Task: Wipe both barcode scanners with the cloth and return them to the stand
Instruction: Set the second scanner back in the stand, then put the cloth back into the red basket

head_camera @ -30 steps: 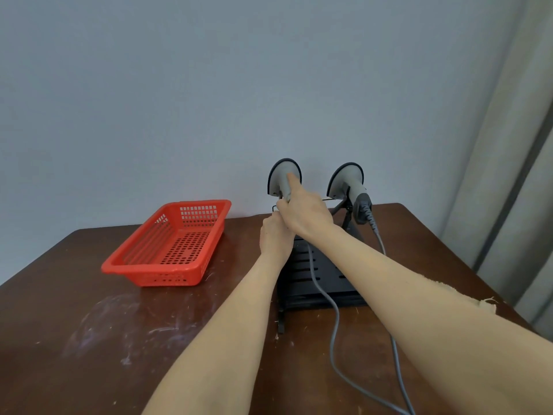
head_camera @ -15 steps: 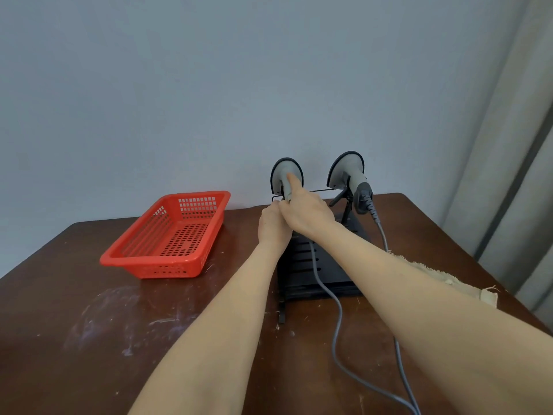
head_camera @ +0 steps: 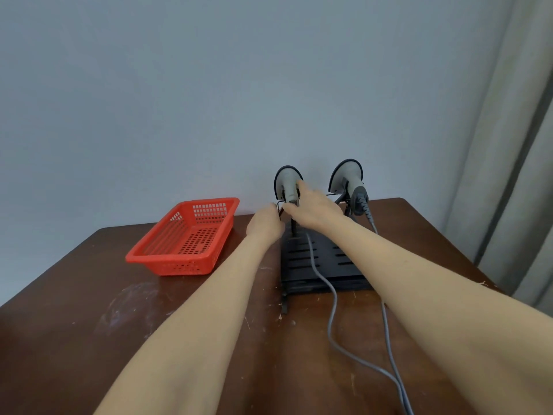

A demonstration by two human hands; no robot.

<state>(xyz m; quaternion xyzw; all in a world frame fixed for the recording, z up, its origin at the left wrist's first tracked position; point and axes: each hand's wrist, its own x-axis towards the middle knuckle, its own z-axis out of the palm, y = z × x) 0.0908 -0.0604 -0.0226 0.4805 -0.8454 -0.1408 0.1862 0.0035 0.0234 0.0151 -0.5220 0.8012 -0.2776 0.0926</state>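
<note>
Two grey barcode scanners sit head-up in a black stand (head_camera: 324, 260) at the back of the brown table. My right hand (head_camera: 314, 209) grips the handle of the left scanner (head_camera: 286, 182), with its index finger lying up along the handle. My left hand (head_camera: 264, 224) has its fingers curled at the stand's thin wire bracket, just left of that scanner. The right scanner (head_camera: 348, 176) rests untouched in its holder. Only a frayed corner of the cloth (head_camera: 481, 283) shows behind my right forearm.
A red perforated plastic basket (head_camera: 185, 238) stands to the left of the stand. Two grey cables (head_camera: 332, 307) trail from the scanners toward the table's front edge. A grey wall rises behind the table, and a curtain (head_camera: 520, 175) hangs at the right.
My left hand has shifted slightly left, apart from my right hand. The right hand stays on the left scanner's handle. My right arm now hides most of the cloth.
</note>
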